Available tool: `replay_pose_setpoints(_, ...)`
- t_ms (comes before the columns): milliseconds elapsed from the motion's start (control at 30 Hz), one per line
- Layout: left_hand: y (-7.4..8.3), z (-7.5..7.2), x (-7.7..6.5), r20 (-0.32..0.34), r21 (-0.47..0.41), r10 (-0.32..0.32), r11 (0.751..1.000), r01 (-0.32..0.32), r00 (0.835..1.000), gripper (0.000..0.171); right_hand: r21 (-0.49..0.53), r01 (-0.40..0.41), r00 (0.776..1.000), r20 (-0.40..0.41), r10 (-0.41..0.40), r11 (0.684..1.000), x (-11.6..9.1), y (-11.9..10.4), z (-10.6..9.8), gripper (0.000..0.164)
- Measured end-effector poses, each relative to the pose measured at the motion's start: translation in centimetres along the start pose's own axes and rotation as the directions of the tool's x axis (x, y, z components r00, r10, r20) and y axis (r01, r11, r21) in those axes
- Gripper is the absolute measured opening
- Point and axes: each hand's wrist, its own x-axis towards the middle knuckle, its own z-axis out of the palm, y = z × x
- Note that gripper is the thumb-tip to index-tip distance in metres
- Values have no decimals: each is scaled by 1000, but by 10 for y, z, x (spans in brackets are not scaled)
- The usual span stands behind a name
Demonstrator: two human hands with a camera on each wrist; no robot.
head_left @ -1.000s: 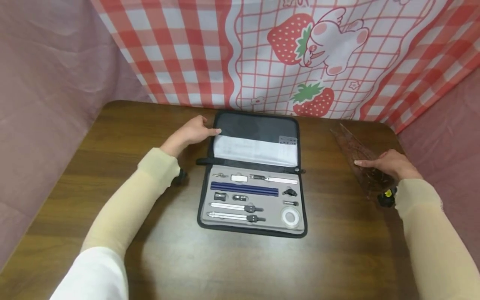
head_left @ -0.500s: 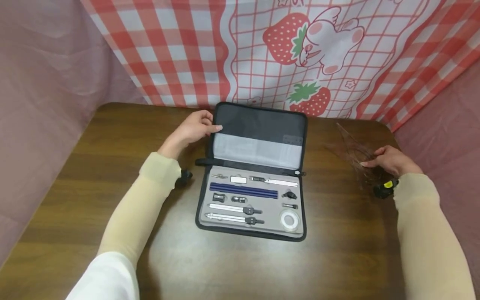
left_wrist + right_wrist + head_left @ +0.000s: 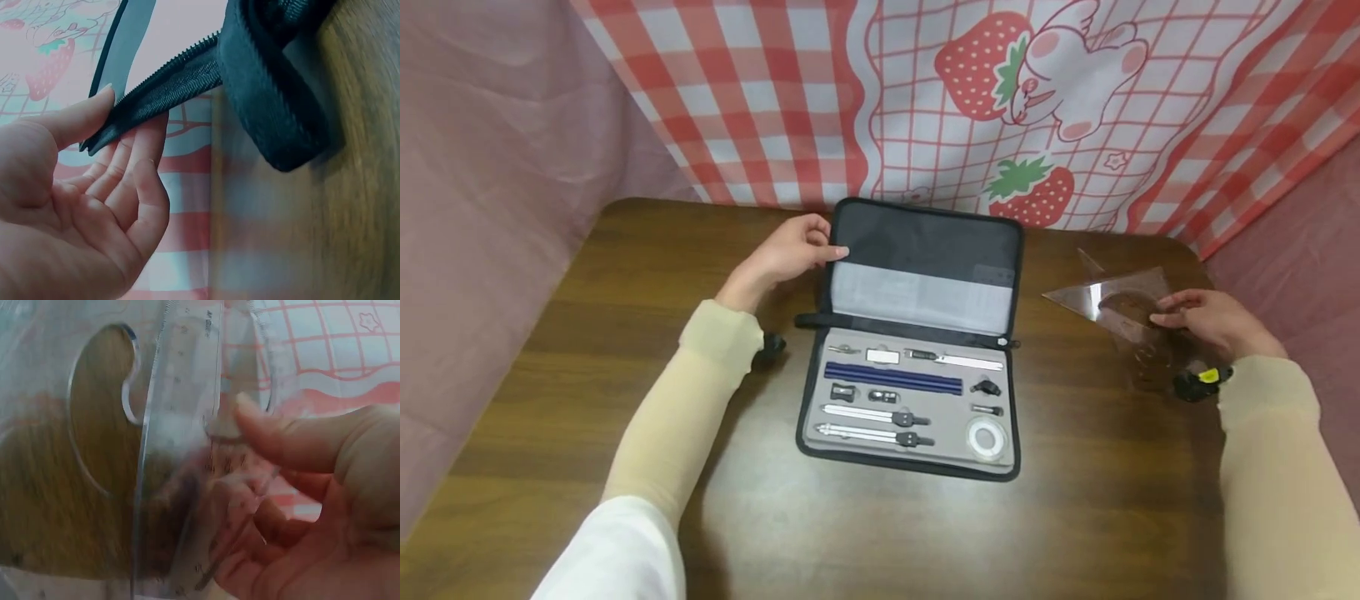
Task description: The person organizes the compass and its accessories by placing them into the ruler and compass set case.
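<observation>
A black zip case (image 3: 928, 237) of drawing instruments stands open on the table, its lid tilted up at the back. My left hand (image 3: 786, 248) pinches the lid's left edge, thumb on the inner side; the left wrist view shows the zip teeth (image 3: 181, 59) beside that thumb (image 3: 87, 115). At the right, my right hand (image 3: 1221, 321) pinches a clear plastic set square (image 3: 1082, 298) between thumb and fingers. Scale marks and a curved cutout show on the clear plastic (image 3: 181, 381) in the right wrist view. Another clear pointed tip (image 3: 1090, 262) shows behind it.
The case's grey tray holds two compasses (image 3: 865, 435), a dark blue bar (image 3: 891, 377), a white eraser-like block (image 3: 882, 357), a white ring (image 3: 997, 438) and small parts. A black strap (image 3: 811, 321) sticks out leftward. A checked strawberry curtain (image 3: 805, 100) hangs behind the wooden table (image 3: 925, 542).
The lid has risen at its far edge with my left hand on it. My right hand has moved right, and the set square has turned, its clear face now catching light.
</observation>
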Motion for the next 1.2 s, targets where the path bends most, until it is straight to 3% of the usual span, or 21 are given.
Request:
replay_pose_setpoints(133, -1, 1, 0, 0, 17, 72, 997, -72, 997, 45, 59, 110, 989, -108, -104, 992, -7, 2, -1, 58)
replay_pose_setpoints(233, -1, 0, -1, -7, 36, 106, 994, -105, 994, 45, 93, 201, 971, -147, -186, 975, -11, -3, 0, 62)
replay_pose_setpoints(367, -2, 0, -1, -9, 49, 105, 993, -104, 994, 46, 3, 206, 959, -200, -201, 979, -20, -19, 0, 59)
replay_pose_setpoints(500, -3, 1, 1, -7, 47, 114, 992, -113, 993, 44, 63, 224, 931, -308, -195, 972, -38, -38, -7, 35)
replay_pose_setpoints(667, 1, 2, 2, -10, 53, 104, 993, -104, 994, 40, 216, 346, 830, -524, -191, 913, -59, -81, -9, 29)
replay_pose_setpoints(767, 4, 3, 1, 13, 14, 103, 995, -104, 995, 38, 168, 449, 744, -614, -263, 877, -64, -115, -3, 28)
replay_pose_setpoints(867, 8, 5, 0, 47, -25, 118, 993, -116, 992, 38, 78, 534, 669, -648, -364, 842, -61, -149, 8, 25)
replay_pose_setpoints(933, 9, 5, -1, 58, -25, 127, 992, -126, 990, 41, 53, 564, 651, -642, -404, 824, -57, -172, 19, 24)
replay_pose_setpoints(1100, 10, 3, -2, 66, 4, 159, 987, -160, 985, 46, -6, 548, 675, -587, -447, 836, -38, -218, 45, 28)
replay_pose_setpoints(1200, 9, 3, -3, 91, -4, 202, 979, -203, 975, 44, -89, 545, 661, -565, -493, 833, -27, -235, 55, 29)
